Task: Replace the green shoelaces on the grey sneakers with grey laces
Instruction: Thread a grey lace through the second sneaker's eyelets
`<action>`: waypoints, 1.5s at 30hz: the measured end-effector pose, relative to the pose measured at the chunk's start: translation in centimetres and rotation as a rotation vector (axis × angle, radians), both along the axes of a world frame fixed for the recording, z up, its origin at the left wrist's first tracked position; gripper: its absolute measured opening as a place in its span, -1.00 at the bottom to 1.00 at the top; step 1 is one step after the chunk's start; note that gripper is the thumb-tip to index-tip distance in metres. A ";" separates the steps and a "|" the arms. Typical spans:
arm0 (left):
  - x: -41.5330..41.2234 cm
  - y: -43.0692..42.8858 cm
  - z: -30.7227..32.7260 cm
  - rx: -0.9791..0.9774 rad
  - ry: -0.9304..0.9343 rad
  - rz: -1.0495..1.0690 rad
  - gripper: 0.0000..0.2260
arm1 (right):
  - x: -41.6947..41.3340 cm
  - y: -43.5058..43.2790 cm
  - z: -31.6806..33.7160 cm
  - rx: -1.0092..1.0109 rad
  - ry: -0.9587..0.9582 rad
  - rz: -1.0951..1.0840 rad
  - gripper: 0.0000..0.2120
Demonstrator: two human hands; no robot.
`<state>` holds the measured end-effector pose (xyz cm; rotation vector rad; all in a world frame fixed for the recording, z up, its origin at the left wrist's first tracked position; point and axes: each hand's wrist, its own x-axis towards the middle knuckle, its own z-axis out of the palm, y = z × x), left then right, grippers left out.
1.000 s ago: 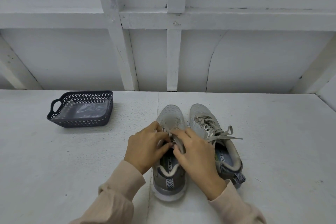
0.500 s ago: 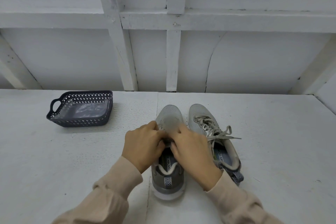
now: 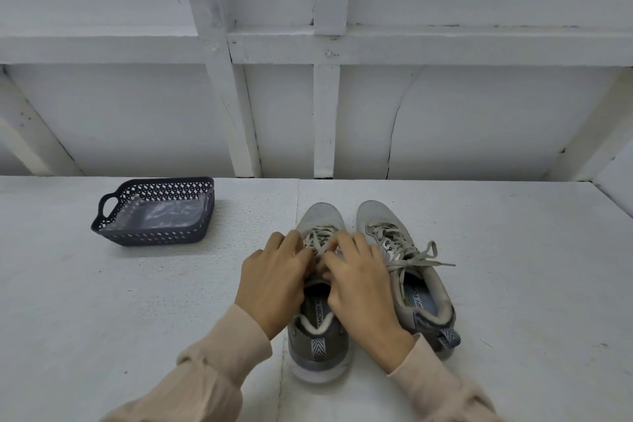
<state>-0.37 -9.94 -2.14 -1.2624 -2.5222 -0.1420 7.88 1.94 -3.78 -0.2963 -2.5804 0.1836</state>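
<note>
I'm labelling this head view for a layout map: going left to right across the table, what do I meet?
Dark basket → left hand → right hand → laced grey sneaker. The other sneaker lies under both hands, so I leave it out.

Left hand (image 3: 274, 279) beside right hand (image 3: 361, 288), fingers (image 3: 356, 247) apparently curled

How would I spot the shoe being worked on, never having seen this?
On the white table, two grey sneakers stand side by side. It is the left sneaker, nearer the dark basket. Unlike the right sneaker, whose bow is tied, it has the left hand and right hand on its laces.
</note>
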 end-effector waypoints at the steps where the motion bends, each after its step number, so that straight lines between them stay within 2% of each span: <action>1: 0.0 -0.1 -0.3 0.038 -0.006 0.008 -0.76 | -0.1 0.0 -0.1 -0.007 0.016 0.016 -0.74; 4: -0.1 -0.2 -0.8 0.169 -0.049 -0.011 -0.78 | -0.1 0.1 -0.6 -0.035 0.068 0.072 -0.72; 6: 0.0 -0.4 -1.2 0.244 -0.062 -0.054 -0.86 | 0.0 0.5 -0.9 -0.122 0.118 0.115 -0.77; 8: -0.1 -0.7 -1.8 0.344 -0.108 -0.079 -0.96 | 0.3 0.8 -1.1 -0.313 0.164 0.171 -0.88; 10: 0.1 -0.9 -2.5 0.449 -0.170 -0.096 -0.88 | 0.3 1.0 -1.1 -0.539 0.180 0.213 -0.90; 14: -0.1 -0.9 -3.0 0.591 -0.166 -0.143 -0.86 | -0.2 1.2 -0.9 -0.835 0.186 0.206 -0.85; 16: -0.2 -0.9 -3.2 0.624 -0.185 -0.178 -0.89 | -0.3 1.2 -0.7 -0.939 0.167 0.202 -0.75; 18: 0.0 -0.8 -3.6 0.693 -0.317 -0.172 -0.90 | -0.4 1.3 -0.5 -1.001 0.146 0.204 -0.64; 21: 0.0 -0.5 -3.6 0.911 -0.652 -0.102 -0.94 | -0.6 1.4 -0.5 -1.047 0.147 0.217 -0.66; 23: -0.1 -0.2 -3.3 1.001 -0.812 -0.118 -0.88 | -0.6 1.4 -0.7 -1.095 0.167 0.226 -0.74; 27: -0.6 -0.1 -3.0 1.014 -1.002 -0.113 -0.76 | -0.7 1.2 -0.9 -1.115 0.229 0.263 -0.77; 32: -1.9 -0.5 -3.0 0.947 -1.116 -0.104 -0.64 | -0.9 1.2 -0.6 -1.122 0.220 0.310 -0.73; 36: -2.4 -0.3 -3.1 0.932 -1.159 -0.131 -0.67 | -0.9 1.7 -0.3 -1.151 0.167 0.327 -0.78; 40: -2.6 -0.3 -3.5 0.969 -1.186 -0.131 -0.65 | -1.2 1.1 -1.2 -0.995 0.219 0.260 -0.77; 45: -2.7 -0.4 -3.8 0.972 -1.191 -0.140 -0.64 | -1.1 0.2 -2.0 -0.848 0.316 0.207 -0.88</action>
